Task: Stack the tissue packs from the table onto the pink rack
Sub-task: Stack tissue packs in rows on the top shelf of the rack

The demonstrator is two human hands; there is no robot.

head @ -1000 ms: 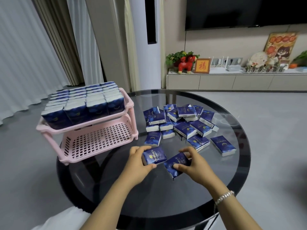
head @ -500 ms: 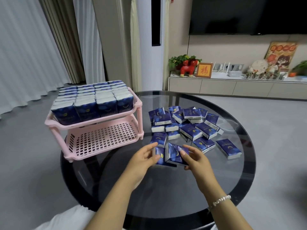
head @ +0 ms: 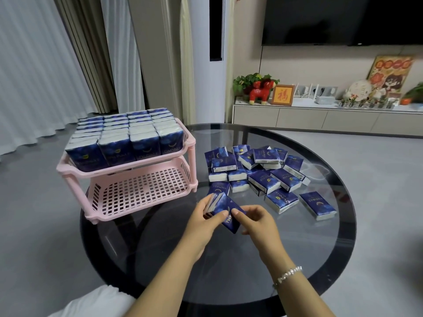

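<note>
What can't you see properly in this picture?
- Head view: how many tissue packs the left hand and right hand hold; fingers overlap them.
- Loose pile: the lower packs are buried, so there is no exact count.
- Pink rack, top shelf: the back rows blur together.
- Pack lettering: too small to read.

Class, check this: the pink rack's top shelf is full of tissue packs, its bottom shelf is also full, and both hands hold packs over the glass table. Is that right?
Not quite. The head view shows the pink rack's bottom shelf empty. The rest stands: top shelf full of tissue packs, left hand and right hand holding packs over the glass table.
</note>
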